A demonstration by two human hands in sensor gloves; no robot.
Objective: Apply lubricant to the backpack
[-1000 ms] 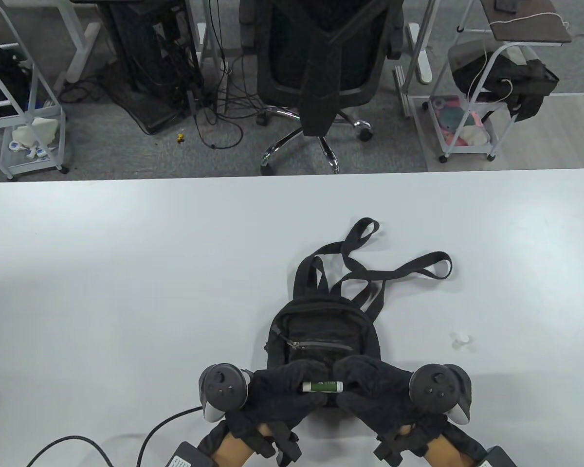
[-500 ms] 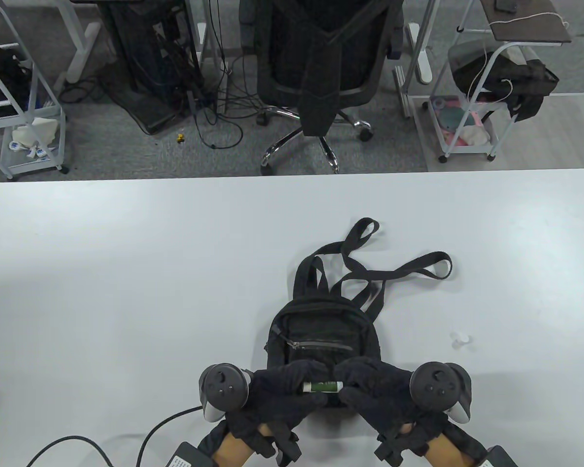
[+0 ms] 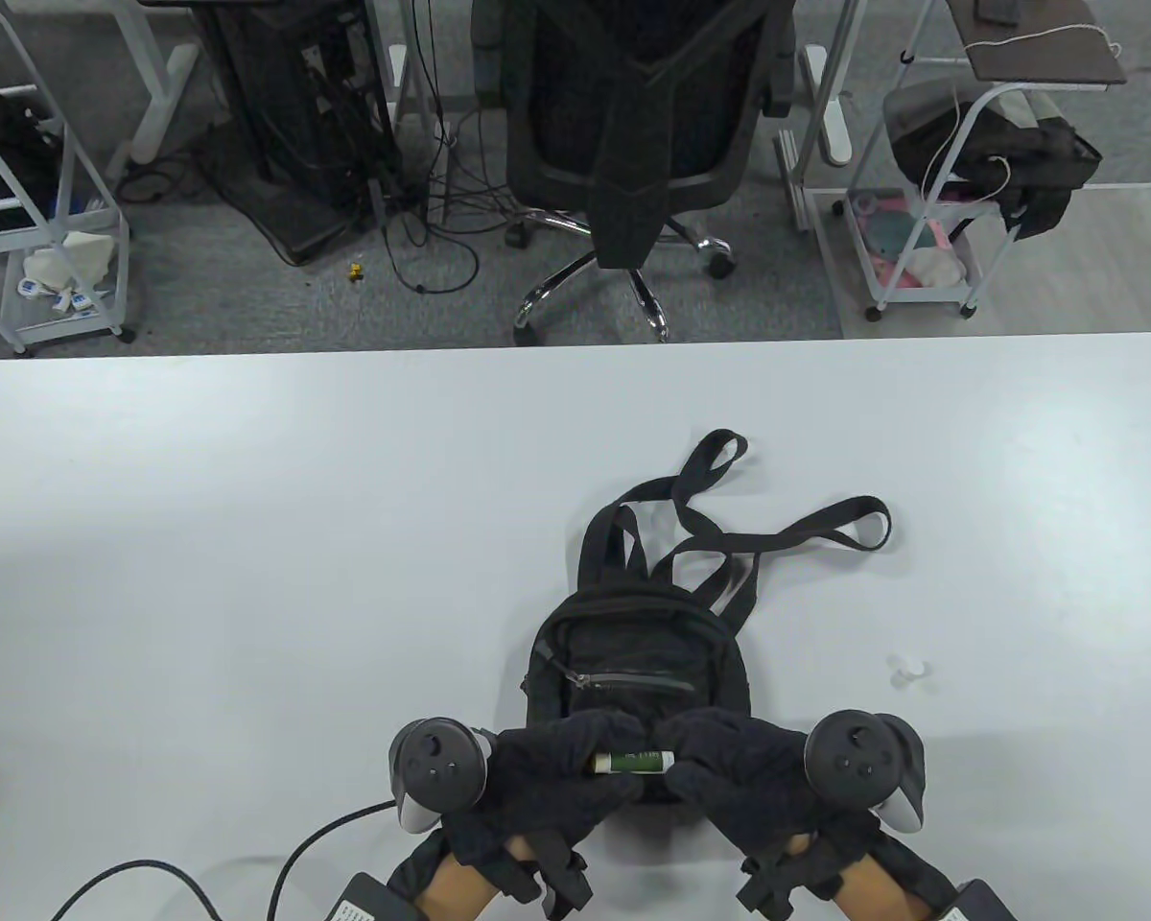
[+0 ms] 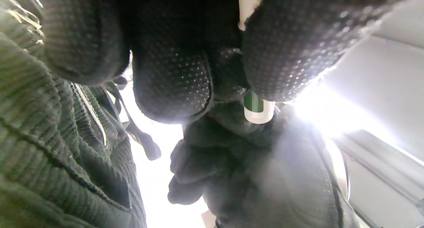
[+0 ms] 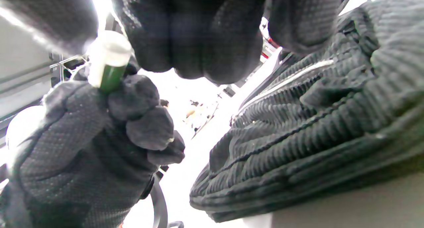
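A small black backpack (image 3: 633,662) lies on the white table, straps pointing away from me and front zipper up. Both gloved hands hold a green lubricant stick (image 3: 633,762) with white ends level over the backpack's near end. My left hand (image 3: 599,763) grips the stick's left end and my right hand (image 3: 676,763) grips its right end. The left wrist view shows the stick (image 4: 255,105) between my fingers (image 4: 172,82), with the backpack (image 4: 49,138) beside them. The right wrist view shows the stick (image 5: 111,62) held in the left hand (image 5: 82,145), next to the backpack (image 5: 314,122).
A small clear-white cap (image 3: 906,672) lies on the table to the right of the backpack. A black cable (image 3: 317,844) runs along the table's near edge on the left. An office chair (image 3: 623,144) stands beyond the far edge.
Both hands and the stick have shifted very slightly to the left. The backpack has not moved.
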